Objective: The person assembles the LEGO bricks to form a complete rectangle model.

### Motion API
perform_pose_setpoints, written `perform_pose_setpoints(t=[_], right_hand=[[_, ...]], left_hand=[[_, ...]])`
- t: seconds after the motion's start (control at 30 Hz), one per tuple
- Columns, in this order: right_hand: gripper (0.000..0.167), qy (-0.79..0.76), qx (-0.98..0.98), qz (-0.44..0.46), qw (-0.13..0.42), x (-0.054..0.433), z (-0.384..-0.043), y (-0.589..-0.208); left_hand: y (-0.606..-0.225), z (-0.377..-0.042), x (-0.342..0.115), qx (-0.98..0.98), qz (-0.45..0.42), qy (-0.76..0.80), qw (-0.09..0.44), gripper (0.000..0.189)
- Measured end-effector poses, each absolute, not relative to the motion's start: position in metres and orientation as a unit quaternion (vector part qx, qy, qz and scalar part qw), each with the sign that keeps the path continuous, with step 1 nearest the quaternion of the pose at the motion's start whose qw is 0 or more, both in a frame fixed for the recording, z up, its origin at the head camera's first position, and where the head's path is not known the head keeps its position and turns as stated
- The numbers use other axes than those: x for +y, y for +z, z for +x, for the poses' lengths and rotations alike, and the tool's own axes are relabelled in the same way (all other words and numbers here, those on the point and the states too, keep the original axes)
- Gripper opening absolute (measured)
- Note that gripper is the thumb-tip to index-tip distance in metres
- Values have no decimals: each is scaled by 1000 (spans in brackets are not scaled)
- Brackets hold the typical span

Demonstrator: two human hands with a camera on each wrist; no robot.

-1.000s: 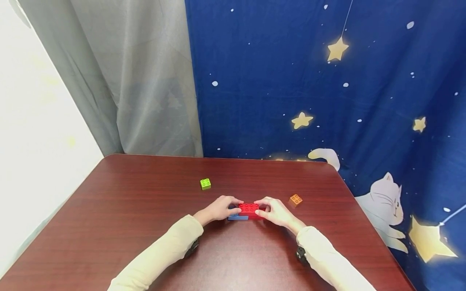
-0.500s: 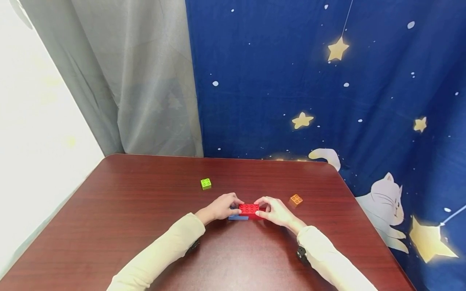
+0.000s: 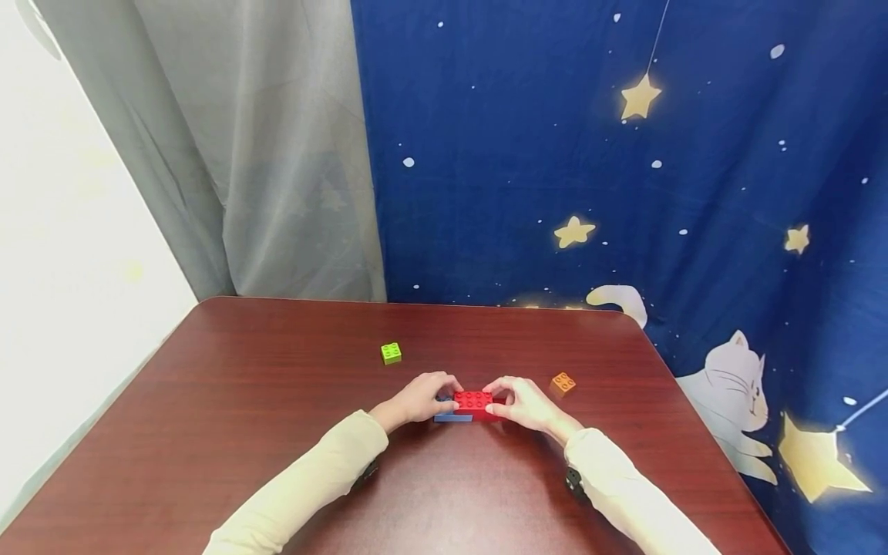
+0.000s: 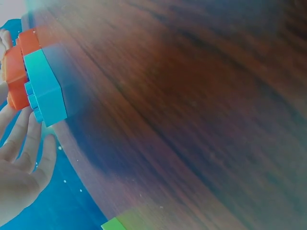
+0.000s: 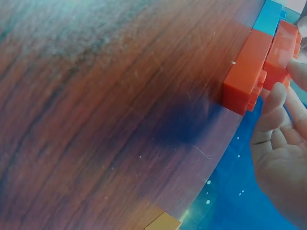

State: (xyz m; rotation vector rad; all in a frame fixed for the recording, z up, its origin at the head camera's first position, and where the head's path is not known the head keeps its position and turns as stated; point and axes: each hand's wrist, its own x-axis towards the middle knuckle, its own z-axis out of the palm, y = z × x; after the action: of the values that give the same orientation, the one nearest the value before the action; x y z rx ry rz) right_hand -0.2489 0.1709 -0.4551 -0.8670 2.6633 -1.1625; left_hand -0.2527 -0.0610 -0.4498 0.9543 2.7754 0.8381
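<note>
Both hands are at a small stack of toy building bricks near the middle of the table. An upper red brick (image 3: pixel 473 400) lies across a blue brick (image 4: pixel 47 91) on the left and a lower red brick (image 5: pixel 244 72) on the right. My left hand (image 3: pixel 418 398) pinches the left end of the upper brick between thumb and fingers. At its right end, my right hand (image 3: pixel 530 405) pinches it likewise. Studs show on the outer parts of both lower bricks in the wrist views. Whether the upper brick is fully pressed down, I cannot tell.
A lime green brick (image 3: pixel 391 353) lies behind and left of the stack. To the right is an orange brick (image 3: pixel 563 384). Dark reddish wood covers the table (image 3: pixel 264 370), whose far edge meets grey and blue star-patterned curtains (image 3: pixel 486 154).
Both hands stay at the upper red brick, with almost no movement. The whole head view shifts very slightly.
</note>
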Motion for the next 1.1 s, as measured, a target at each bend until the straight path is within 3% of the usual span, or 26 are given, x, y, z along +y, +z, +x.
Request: perform_pose_setpoints(t=[0.77, 1.1], right_hand=[[29, -395, 873, -284, 38, 171, -251, -460], [29, -385, 879, -278, 33, 171, -251, -464]], left_hand=[[-450, -258, -62, 902, 321, 284, 51, 19], [-443, -250, -59, 923, 334, 194, -1, 27]])
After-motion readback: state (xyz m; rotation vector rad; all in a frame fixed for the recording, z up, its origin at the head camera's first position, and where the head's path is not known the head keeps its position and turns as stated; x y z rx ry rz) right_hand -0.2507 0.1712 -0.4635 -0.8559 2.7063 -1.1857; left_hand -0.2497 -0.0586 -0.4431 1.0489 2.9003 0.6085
